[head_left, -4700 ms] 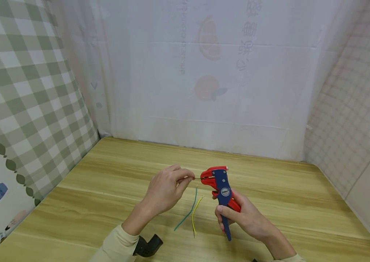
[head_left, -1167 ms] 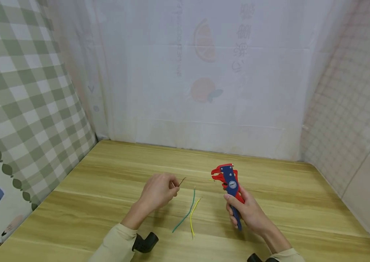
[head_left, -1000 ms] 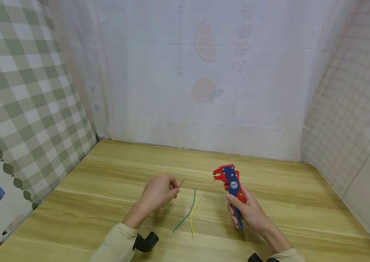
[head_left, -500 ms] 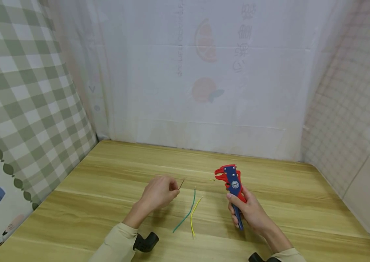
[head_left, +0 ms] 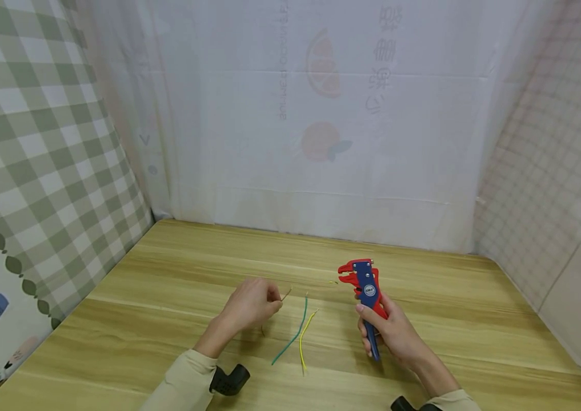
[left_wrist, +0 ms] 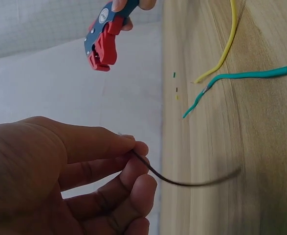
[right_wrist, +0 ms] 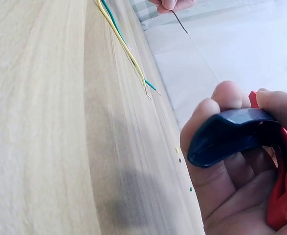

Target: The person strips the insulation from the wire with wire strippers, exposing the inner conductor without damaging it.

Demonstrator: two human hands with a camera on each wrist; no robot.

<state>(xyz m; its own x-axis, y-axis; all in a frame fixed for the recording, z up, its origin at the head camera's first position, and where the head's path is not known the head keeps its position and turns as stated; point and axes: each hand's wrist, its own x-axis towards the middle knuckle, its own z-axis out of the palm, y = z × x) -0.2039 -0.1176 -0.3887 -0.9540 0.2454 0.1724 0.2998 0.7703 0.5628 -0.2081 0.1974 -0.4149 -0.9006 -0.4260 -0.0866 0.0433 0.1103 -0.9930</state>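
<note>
My left hand (head_left: 251, 302) pinches a thin brown wire (left_wrist: 192, 184) between thumb and fingertips. One end of the wire sticks out past the fingertips, and the rest curves away below the hand. In the right wrist view this brown wire (right_wrist: 180, 22) shows dark against the white backdrop. My right hand (head_left: 390, 328) grips the handles of a red and blue wire stripper (head_left: 364, 279), its red jaws pointing left and parted, with nothing between them. On the table, between the hands, lie a green wire (head_left: 297, 331) and a yellow wire (head_left: 302, 342) with bared ends.
Small cut bits of insulation (head_left: 333, 282) lie on the wooden table (head_left: 192, 245) left of the stripper's jaws; the left wrist view shows a green bit (left_wrist: 174, 75) and a yellow bit (left_wrist: 177, 97). A white printed cloth (head_left: 249, 142) hangs behind the table, a checked cloth (head_left: 48, 114) at left.
At first the brown wire's end was in the stripper's jaws; now they are well apart. My right hand has moved right with the stripper, my left hand left and nearer. Lately the wire has turned slightly.
</note>
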